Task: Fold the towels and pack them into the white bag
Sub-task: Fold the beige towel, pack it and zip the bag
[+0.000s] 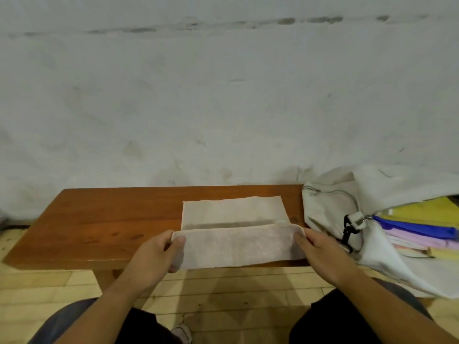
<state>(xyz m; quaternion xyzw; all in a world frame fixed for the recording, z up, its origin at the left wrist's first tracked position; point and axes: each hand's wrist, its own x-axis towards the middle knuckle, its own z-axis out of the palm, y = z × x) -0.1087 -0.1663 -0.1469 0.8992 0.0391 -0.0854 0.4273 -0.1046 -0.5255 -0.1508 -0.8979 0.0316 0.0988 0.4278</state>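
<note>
Two hands pinch one pale towel (233,242) on the wooden bench (99,219): left hand (159,249) at its 9 o'clock end, right hand (318,249) at 3, thumbs on top, fingers curled under. One white bag (342,202) at 3 o'clock holds at least four coloured folded cloths (419,229).

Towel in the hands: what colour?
The towel is plain off-white, faintly pinkish; head view shows it.

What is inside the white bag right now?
The white bag lies open, showing a yellow towel, blue towel, pink towel and pale yellow towel stacked. Its fabric hides anything deeper.
</note>
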